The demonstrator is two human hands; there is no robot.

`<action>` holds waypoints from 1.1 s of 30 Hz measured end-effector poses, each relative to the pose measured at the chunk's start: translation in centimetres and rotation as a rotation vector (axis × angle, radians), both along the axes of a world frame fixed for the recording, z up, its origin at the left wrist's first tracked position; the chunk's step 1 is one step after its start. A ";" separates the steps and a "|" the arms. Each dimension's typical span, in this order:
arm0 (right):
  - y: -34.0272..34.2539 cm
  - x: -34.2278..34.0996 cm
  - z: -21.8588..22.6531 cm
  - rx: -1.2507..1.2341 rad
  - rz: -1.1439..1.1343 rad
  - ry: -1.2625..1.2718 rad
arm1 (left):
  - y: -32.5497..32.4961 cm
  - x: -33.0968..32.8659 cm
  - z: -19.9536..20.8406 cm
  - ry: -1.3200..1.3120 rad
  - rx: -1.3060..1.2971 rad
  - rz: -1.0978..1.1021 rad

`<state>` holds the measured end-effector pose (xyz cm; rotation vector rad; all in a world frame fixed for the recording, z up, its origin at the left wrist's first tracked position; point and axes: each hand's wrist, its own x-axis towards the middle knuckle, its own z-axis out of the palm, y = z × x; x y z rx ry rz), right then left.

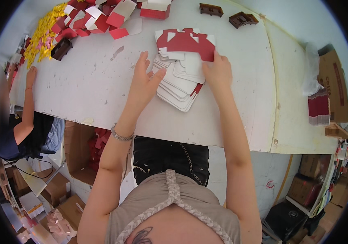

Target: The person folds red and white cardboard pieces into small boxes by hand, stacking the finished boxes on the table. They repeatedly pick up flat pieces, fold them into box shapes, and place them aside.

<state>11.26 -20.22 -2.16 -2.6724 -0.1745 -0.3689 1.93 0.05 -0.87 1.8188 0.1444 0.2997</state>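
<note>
A stack of flat, die-cut box blanks point(178, 91) lies on the table in front of me, fanned and uneven. Most show white sides; a red-faced blank point(188, 42) covers the far end. My left hand point(144, 79) is beside the stack's left edge, its thumb stretched towards the white blanks and its fingers apart. At the right edge, my right hand point(219, 72) rests against the stack by the red blank's corner, thumb and fingers spread. Neither hand has visibly closed round a blank.
Folded red-and-white boxes point(96, 20) are heaped far left, beside a pile of yellow wrapped pieces point(45, 34). Small dark brown chest-like items point(61, 49) stand nearby and at the back. A co-worker's arm point(29, 93) reaches onto the table's left end. Bundled red cards point(319, 107) sit far right.
</note>
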 end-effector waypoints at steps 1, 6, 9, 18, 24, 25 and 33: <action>-0.4 -1.3 -0.1 -0.052 -0.008 -0.101 | -0.2 -0.7 0.0 -0.005 -0.032 0.000; -3.1 -7.2 4.1 0.630 0.260 0.315 | -1.1 -1.6 2.3 0.018 -0.361 0.001; -3.2 -10.8 4.9 0.814 0.376 0.295 | -1.5 -4.3 4.5 0.135 -0.751 -0.102; -0.4 -14.5 4.4 1.009 0.524 0.184 | -3.0 -9.8 4.9 -0.121 -0.296 -0.229; -0.3 -18.8 4.3 1.124 0.590 0.191 | -2.8 -12.0 4.4 -0.096 -0.637 -0.309; -0.5 -19.4 4.5 1.181 0.583 0.188 | -2.9 -12.3 4.4 -0.098 -0.674 -0.319; -1.5 -24.1 0.7 1.911 0.139 0.923 | -3.1 -17.5 -1.6 0.304 -1.342 -0.328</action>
